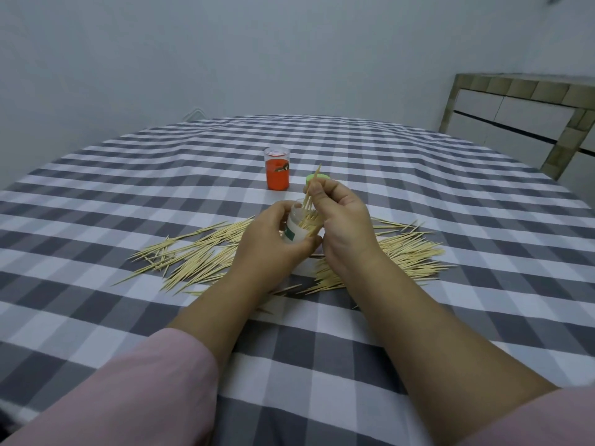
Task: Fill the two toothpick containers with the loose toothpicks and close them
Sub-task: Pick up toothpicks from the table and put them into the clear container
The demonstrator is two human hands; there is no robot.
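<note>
— Checked grey-and-white cloth is covering the counter [418, 194]; which step is underway?

— Filling. Left hand [273, 239] is gripping the clear container [297, 230]; right hand [341, 217] is pinching thin wooden toothpicks [310, 191] into its mouth.

— Next?

— Likely gathering loose toothpicks [199, 252] lying beneath both hands; orange container [277, 170] and green lid [318, 179] are waiting beyond them.

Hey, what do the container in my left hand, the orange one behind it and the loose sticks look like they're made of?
Held container: likely clear plastic, since toothpicks show through its wall above a white and green label.
Orange container: seemingly glossy transparent plastic, with see-through upper wall and rim and orange colour below.
Loose toothpicks: pale matte wood or bamboo; which one isn't discernible.
</note>
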